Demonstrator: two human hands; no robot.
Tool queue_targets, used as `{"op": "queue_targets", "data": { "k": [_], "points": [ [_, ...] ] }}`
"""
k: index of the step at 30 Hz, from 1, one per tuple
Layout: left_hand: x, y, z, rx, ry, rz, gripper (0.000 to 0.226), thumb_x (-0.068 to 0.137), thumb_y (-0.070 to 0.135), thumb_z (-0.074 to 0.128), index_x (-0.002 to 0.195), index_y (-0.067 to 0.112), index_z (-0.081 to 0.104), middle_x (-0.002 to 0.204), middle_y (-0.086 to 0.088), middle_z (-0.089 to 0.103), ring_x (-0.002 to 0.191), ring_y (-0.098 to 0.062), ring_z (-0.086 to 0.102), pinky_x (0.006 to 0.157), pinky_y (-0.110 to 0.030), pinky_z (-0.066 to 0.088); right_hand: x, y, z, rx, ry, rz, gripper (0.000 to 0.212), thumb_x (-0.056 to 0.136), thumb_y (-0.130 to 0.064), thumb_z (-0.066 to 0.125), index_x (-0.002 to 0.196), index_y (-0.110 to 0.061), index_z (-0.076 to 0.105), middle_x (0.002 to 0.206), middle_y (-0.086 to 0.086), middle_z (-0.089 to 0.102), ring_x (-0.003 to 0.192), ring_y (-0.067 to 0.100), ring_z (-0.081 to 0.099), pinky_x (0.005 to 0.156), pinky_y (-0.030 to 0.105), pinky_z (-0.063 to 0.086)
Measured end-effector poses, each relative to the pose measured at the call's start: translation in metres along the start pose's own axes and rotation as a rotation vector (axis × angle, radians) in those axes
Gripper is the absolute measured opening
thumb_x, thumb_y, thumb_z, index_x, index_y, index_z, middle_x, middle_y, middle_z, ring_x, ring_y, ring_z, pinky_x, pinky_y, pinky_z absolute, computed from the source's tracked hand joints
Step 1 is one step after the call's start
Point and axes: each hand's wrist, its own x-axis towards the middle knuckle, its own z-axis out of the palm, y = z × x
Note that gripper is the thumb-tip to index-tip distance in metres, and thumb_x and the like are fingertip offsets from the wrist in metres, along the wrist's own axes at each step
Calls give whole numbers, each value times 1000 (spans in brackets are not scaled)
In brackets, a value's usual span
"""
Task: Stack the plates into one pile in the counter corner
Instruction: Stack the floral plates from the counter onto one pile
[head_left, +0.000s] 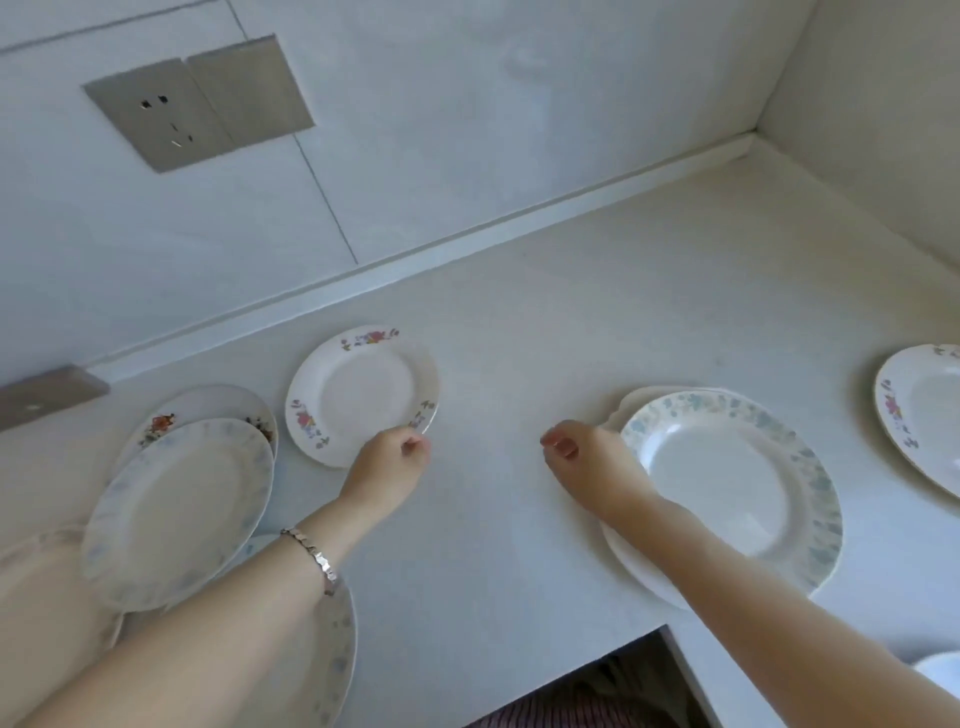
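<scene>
Plates lie scattered on the table (519, 519). Left hand (387, 462) pinches the small floral plate's (361, 395) rim; right hand (587, 457) grips the blue-rimmed plate's (727, 478) edge.

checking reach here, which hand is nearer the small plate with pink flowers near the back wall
Left. The left hand has its fingers at the near rim of the small plate with pink flowers; the right hand is off to its right, at the blue-rimmed plate.

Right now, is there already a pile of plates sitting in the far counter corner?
No, the counter corner is bare; the plates, such as the small floral plate by the left hand, lie spread nearer the front.
</scene>
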Motion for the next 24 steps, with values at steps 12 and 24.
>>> {"op": "queue_targets", "data": {
  "k": [12,24],
  "points": [
    [13,-126,-131,416,7,49,33,93,12,39,122,16,56,124,-2,62,115,-23,56,94,-30,44,104,-115,178,1102,-96,777,45,85,-14,64,126,-2,49,126,18,58,111,31,59,86,35,51],
    [59,-132,-132,1662,-697,963,29,86,-2,51,109,13,61,117,-2,60,112,-24,51,97,-33,34,79,-93,156,1309,80,614,27,86,11,51,111,-1,51,85,13,59,74,24,58,44,26,56]
  ]
}}
